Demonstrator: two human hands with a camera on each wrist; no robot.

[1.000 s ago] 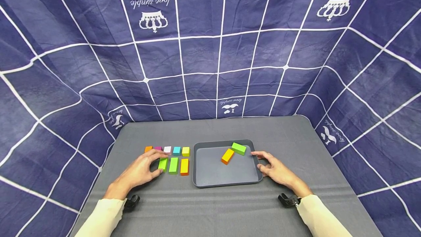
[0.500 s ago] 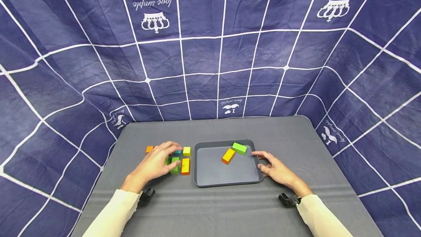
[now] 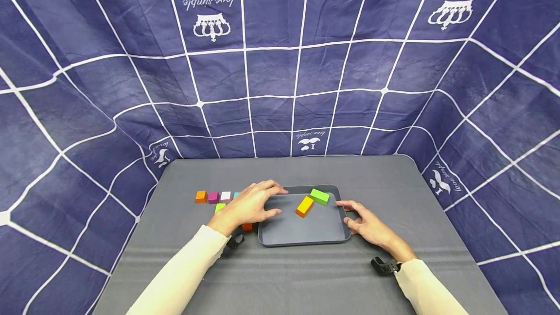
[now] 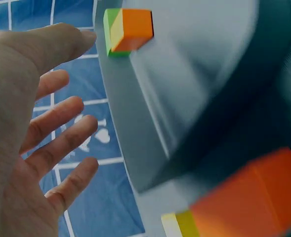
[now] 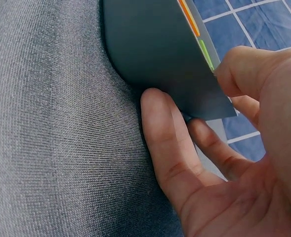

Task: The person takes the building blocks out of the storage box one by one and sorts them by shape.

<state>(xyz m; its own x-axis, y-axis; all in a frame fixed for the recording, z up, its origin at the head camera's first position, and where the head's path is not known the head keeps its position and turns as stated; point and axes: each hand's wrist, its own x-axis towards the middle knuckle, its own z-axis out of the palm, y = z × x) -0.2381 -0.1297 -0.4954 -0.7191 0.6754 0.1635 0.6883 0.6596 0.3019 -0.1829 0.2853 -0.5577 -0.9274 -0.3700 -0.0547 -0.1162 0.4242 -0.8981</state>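
My left hand [image 3: 251, 205] hovers over the left end of the grey tray [image 3: 315, 231], thumb and fingers apart and nothing between them. In the left wrist view its fingers [image 4: 68, 121] are spread beside the tray's far rim. My right hand [image 3: 367, 226] holds the tray's right edge; in the right wrist view one digit lies at the rim and a finger [image 5: 157, 116] sits low against the outer wall [image 5: 145, 54]. Inside the tray, a green block [image 3: 320, 197] lies near the back right, with a yellow-topped orange block [image 3: 304, 206] close to it.
Left of the tray stand an orange cube [image 3: 201, 197], a purple cube [image 3: 213, 198], a white cube [image 3: 225, 197] and a partly hidden teal cube [image 3: 236, 194]. A green block [image 3: 220, 207] and an orange-red block [image 3: 247, 226] show around my left wrist. Blue cloth [image 3: 271, 115] rises behind.
My left hand has moved right, from over the green blocks to above the tray's left end, uncovering the purple and white cubes. My right hand stays at the tray's edge.
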